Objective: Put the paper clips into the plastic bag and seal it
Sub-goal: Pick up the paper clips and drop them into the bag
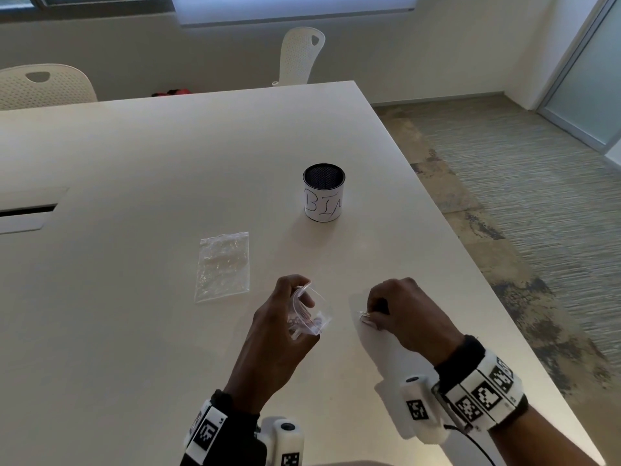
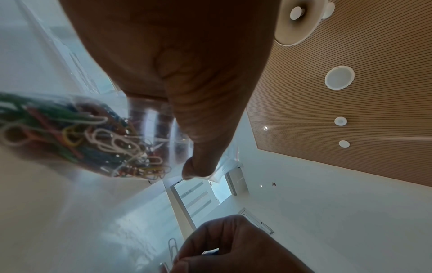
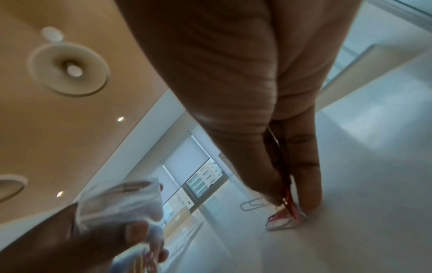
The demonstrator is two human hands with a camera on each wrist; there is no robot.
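My left hand (image 1: 285, 317) grips a small clear plastic bag (image 1: 311, 312) just above the white table, its mouth held open toward the right. Inside it lie several coloured paper clips (image 2: 93, 140). My right hand (image 1: 389, 311) is down on the table a short way to the right. Its thumb and fingers pinch a red paper clip (image 3: 288, 199) at the tabletop. More clips lie under the fingertips (image 3: 284, 219), and a silver clip (image 3: 253, 203) lies just to their left. The same bag (image 3: 121, 201) shows in the right wrist view with my left fingers round it.
A second clear zip bag (image 1: 223, 265) lies flat on the table to the left of my left hand. A black mesh cup with a white paper label (image 1: 323, 193) stands farther back. The table's right edge (image 1: 470, 250) drops to carpet; two white chairs stand behind.
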